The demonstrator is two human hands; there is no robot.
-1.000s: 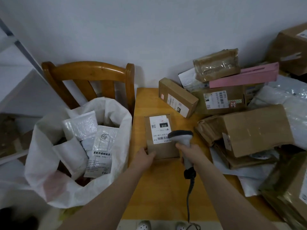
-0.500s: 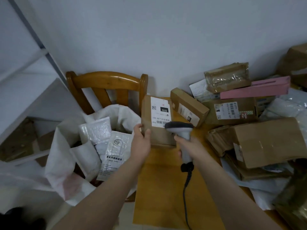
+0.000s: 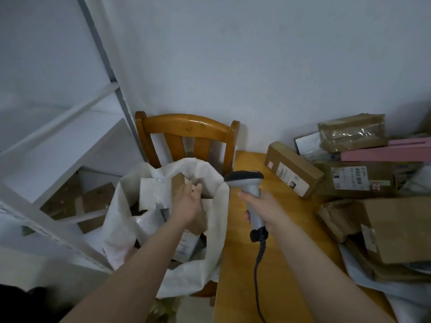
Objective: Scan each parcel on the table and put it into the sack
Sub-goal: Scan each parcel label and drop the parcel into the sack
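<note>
Table: yellow-brown wood, on the right, running from near to far.
Far end of table: a long brown box with a white label, lying at an angle.
Right side of table: a barcode-labelled carton, a crumpled brown-paper parcel and a large cardboard box, crowded together. White mailers lie flat under the near ones.
Chair: wooden, just left of the table. The white sack sits on its seat.
Shelving: white, at left. Brown cartons sit on a lower level.
</note>
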